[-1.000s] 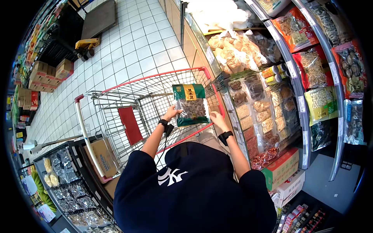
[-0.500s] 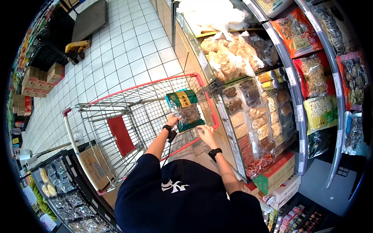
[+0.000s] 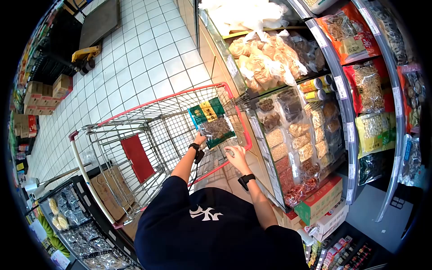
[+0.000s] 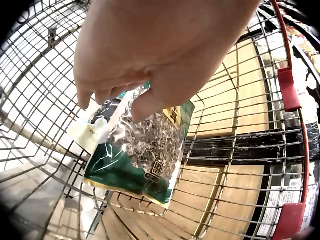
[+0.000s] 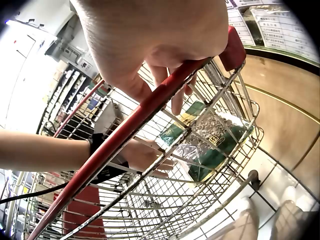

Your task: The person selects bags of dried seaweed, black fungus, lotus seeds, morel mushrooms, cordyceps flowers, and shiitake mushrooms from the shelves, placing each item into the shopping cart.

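The right hand (image 3: 237, 157) is over the cart's red rail (image 5: 115, 141), fingers loosely bent, slightly apart; the left hand (image 3: 199, 139) is beside the bag (image 3: 213, 123), fingers outstretched, and I cannot tell whether they pinch it. The bag, dried dark pieces inside, tilts within the cart (image 3: 137, 158); beyond, a case (image 3: 213, 54) holds packets (image 3: 298, 141) and tied bags (image 3: 261, 60); cartons (image 3: 40, 96) stand farther off

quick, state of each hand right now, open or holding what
Left hand: holding the bag.
Right hand: open, fingers loosely bent at the red rail, off the bag.
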Demonstrator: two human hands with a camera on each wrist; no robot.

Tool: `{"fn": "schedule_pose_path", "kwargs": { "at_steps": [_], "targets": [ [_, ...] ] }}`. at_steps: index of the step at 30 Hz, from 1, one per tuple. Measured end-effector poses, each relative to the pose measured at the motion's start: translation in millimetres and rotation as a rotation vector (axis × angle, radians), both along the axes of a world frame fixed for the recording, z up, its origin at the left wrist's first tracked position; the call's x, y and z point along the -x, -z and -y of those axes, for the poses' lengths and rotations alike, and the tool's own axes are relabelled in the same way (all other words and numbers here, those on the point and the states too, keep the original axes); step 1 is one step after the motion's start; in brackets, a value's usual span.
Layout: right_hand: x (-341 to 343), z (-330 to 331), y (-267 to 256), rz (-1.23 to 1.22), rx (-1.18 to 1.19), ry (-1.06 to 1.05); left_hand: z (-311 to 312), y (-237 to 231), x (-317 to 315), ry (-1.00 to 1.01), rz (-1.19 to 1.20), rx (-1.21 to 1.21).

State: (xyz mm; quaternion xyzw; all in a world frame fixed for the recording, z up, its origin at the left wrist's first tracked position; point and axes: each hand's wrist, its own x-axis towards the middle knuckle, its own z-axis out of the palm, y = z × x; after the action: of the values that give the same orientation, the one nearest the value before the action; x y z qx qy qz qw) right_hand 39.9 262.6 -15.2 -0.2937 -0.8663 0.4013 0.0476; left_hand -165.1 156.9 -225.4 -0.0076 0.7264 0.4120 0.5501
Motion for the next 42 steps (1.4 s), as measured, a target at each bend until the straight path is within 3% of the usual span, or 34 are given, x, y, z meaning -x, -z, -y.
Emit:
{"fn": "schedule_pose_path", "kwargs": {
  "at_steps": [5, 7, 9, 12, 13, 15, 17, 21, 24, 29, 32, 35, 42],
  "targets": [
    [-2, -3, 0, 0.004, -0.025, -0.053, 11, -2, 4, 0.192, -0.217, 0.004],
    [-4, -4, 6, -0.011, -0.021, -0.068, 13, -41, 10, 0.293, -0.134, -0.128],
    [-5, -6, 13, -0.027, -0.019, -0.079, 10, -77, 6, 0.442, -0.256, -0.135],
    [-6, -9, 19, -0.003, 0.034, -0.086, 10, -118, -11, 0.449, -0.256, -0.197],
    [-6, -10, 23, -0.012, 0.033, -0.092, 8, -157, -15, 0.497, -0.226, -0.213],
    [-4, -12, 27, 0.049, 0.182, -0.028, 10, -172, -29, 0.513, -0.257, -0.282],
    [2, -15, 18, 0.103, 0.149, -0.036, 13, -165, -40, 0.551, -0.222, -0.331],
    [5, -21, 35, 0.134, 0.192, 0.008, 26, -207, -67, 0.572, -0.347, -0.291],
    [2, -28, 39, 0.081, 0.27, 0.038, 39, -195, -90, 0.563, -0.411, -0.336],
    [5, -49, 47, -0.105, 0.714, 0.093, 51, -208, -110, 0.728, -0.384, -0.29],
    [3, -57, 15, -0.102, 0.722, 0.124, 52, -211, -117, 0.631, -0.542, -0.327],
    [-7, -66, 1, -0.123, 0.724, 0.135, 49, -196, -113, 0.654, -0.619, -0.302],
    [-28, -83, -38, -0.237, 0.712, 0.129, 38, -196, -111, 0.649, -0.639, -0.259]
  ]
}}
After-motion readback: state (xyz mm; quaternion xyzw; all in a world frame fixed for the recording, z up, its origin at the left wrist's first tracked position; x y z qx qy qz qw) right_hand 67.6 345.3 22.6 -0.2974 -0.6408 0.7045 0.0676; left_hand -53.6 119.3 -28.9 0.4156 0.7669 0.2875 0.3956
